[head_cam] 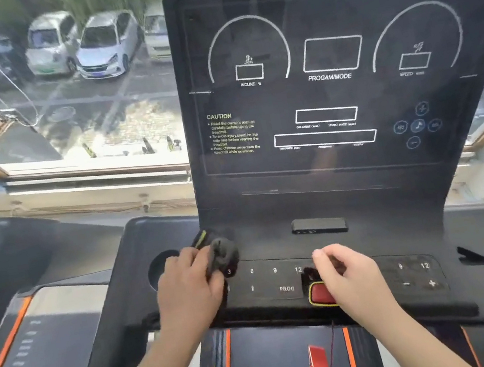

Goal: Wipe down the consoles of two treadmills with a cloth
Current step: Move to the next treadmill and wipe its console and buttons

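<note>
A black treadmill console (349, 196) fills the middle of the head view, with an upright display panel (334, 70) and a button panel (283, 279) below it. My left hand (189, 293) grips a bunched dark cloth (224, 254) with a yellow-green edge, pressed on the left end of the button panel near the number 3. My right hand (348, 278) hovers with curled fingers over the red safety key (320, 294) in the panel's middle. Whether it pinches anything is hidden.
A round cup holder (160, 267) sits left of my left hand. A second treadmill (16, 320) with orange trim stands at the left. A red clip (318, 364) hangs on a cord below the console. A window (55, 86) overlooks parked cars.
</note>
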